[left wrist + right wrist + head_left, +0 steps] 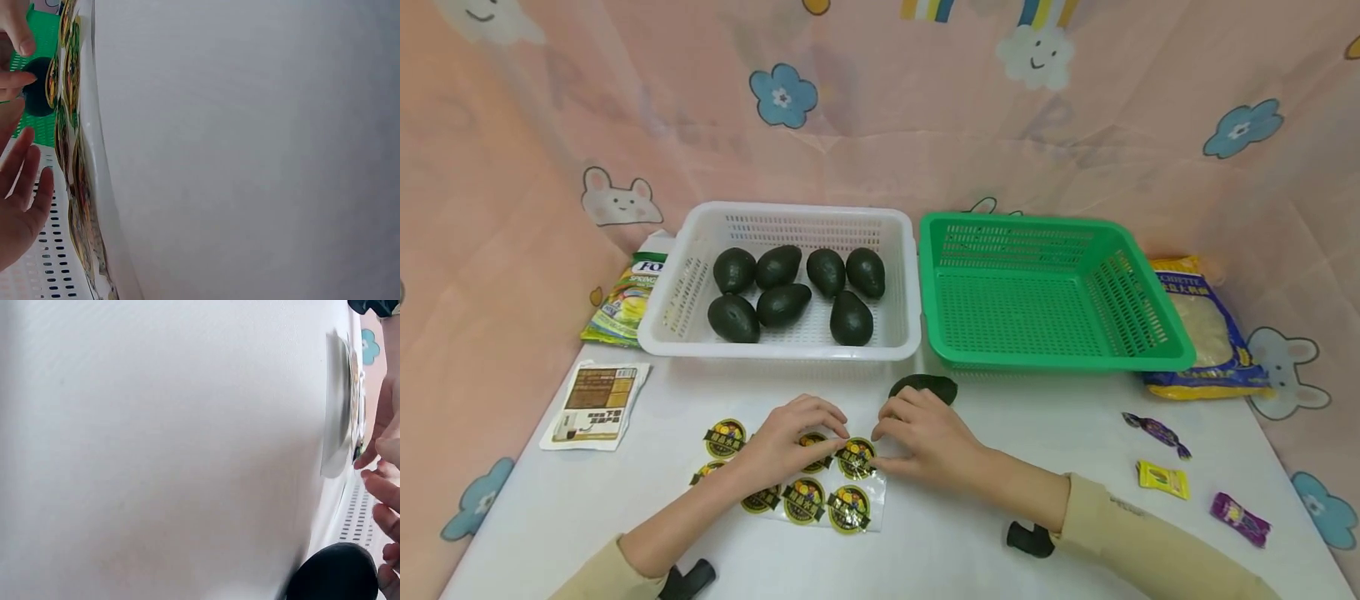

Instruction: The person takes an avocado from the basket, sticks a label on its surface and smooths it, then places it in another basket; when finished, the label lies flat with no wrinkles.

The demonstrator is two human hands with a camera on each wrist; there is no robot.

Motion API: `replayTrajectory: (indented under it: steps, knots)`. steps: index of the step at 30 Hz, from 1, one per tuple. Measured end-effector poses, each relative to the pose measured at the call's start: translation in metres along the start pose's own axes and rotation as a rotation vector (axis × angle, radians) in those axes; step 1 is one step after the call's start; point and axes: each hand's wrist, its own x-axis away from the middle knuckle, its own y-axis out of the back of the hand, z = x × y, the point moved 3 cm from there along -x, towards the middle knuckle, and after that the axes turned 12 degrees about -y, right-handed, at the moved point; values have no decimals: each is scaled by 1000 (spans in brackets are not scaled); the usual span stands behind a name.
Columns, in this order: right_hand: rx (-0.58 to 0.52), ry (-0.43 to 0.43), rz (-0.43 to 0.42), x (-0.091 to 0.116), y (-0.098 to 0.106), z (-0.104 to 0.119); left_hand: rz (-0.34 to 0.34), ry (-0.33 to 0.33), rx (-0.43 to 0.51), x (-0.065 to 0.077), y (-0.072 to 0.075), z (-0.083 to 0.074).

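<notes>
Pink printed cloth walls this spot in, and down on the white worktop it's all about the sticker sheet, flat before the person where both hands reach easily. Beyond the sheet, seven avocados sit in the white basket, with the green basket beyond and right of the sheet. Now the hands! Left hand arches over the sheet, thumb and index tips meeting or nearly so by its far-right sticker; whether that grip has an edge, I can't tell. Right hand is at the sheet's right edge, fingers loosely bent, thumb apart, nothing visible in that grip. They face each other, presumably because small round stickers suit fingertips from both sides. One loose avocado lies just beyond the sheet's right end, behind the right hand, touching or not I can't say, probably placed handy. It's on its side, long axis roughly left to right, narrow end unclear; the sheet runs lengthwise likewise, right end angled slightly nearer the person
</notes>
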Motion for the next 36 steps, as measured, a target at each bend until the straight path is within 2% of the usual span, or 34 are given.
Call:
replayTrajectory:
  steps: [3, 7, 11, 14, 16, 20, 25, 28, 30, 32, 34, 36]
  knots:
    - [11, -15, 67, 1, -5, 5, 84, 36, -44, 1, -2, -1]
    - [18, -76, 188, -1, -11, 12, 213, 97, -158, 4, -5, -2]
    - [-15, -172, 295, -4, -15, 14, 262, 126, -230, 5, -6, -3]
    - [-58, -209, 326, -6, -18, 15, 261, 110, -235, 6, -6, -3]
    - [-91, -210, 315, -6, -20, 15, 258, 85, -226, 7, -5, -2]
    - [-138, -164, 238, -5, -19, 15, 244, -2, -220, 9, -5, -4]
    - [-104, -62, 122, -1, -14, 15, 238, -91, -276, 11, -3, -2]
    - [-133, -60, 78, 2, -7, 13, 261, -92, -321, 11, 0, -1]
    - [-201, -104, 86, 4, -1, 11, 268, -79, -347, 10, 2, -1]
    - [-294, -175, 116, 6, 8, 7, 244, -48, -327, 8, 3, -4]
    - [-379, -244, 151, 7, 17, 2, 180, -7, -227, 3, 4, -10]
    - [-445, -287, 172, 7, 25, -2, 103, 60, -62, -4, 3, -18]
